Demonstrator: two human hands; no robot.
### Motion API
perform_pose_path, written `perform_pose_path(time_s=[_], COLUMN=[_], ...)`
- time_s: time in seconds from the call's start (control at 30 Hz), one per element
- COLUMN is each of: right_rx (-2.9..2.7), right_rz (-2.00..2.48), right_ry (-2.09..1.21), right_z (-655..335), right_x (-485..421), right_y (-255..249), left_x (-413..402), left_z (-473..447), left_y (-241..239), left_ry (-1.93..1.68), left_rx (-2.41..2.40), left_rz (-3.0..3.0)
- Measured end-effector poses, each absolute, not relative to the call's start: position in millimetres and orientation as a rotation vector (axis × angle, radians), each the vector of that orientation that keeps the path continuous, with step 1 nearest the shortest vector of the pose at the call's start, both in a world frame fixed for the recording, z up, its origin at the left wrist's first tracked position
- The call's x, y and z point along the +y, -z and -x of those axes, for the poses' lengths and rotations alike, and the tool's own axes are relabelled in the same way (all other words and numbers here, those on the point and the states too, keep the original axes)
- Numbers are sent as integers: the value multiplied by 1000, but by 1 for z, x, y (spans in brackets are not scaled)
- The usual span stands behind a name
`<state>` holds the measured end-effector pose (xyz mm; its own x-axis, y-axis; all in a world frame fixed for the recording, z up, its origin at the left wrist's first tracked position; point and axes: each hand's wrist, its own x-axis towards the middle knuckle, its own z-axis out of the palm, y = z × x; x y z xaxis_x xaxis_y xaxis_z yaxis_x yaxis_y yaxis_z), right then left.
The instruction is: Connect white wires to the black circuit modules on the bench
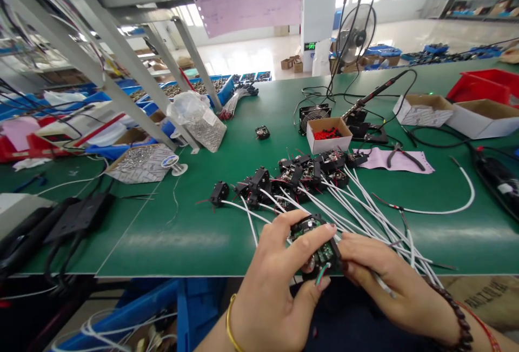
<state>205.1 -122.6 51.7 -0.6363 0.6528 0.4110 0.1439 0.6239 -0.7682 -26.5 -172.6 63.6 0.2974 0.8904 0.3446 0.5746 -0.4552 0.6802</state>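
A small black plastic module with a green circuit board [324, 254] is gripped by my left hand [273, 276], its fingers over the top and the thumb at the lower edge. A green wire [321, 274] shows beside that thumb. My right hand [389, 273] is closed at the module's right side, with a short stretch of white cable [383, 285] showing between its fingers. Just beyond both hands lies a pile of similar black modules [300, 173], their white cables [365, 217] running toward the right hand and the bench's front edge.
Behind the pile stand a box of red parts [329, 134], a black fan [314, 117] and a soldering iron [377, 92]. Pliers [405, 157] lie on pink paper at the right. A solder spool [174, 165] and a box of metal parts [140, 163] are at the left.
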Motion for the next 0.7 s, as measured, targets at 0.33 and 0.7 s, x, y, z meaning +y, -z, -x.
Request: perform_pose_path(time_s=[0.33, 0.7], right_rx=[-2233, -2325], right_rz=[646, 975], right_ry=[-866, -710], right_z=[-212, -276], right_x=[-124, -113], right_y=[-44, 13], left_x=[-174, -132], left_z=[26, 155], left_y=[-61, -59], left_ry=[-979, -865], left_rx=[1286, 1691], left_rz=[-2079, -1892])
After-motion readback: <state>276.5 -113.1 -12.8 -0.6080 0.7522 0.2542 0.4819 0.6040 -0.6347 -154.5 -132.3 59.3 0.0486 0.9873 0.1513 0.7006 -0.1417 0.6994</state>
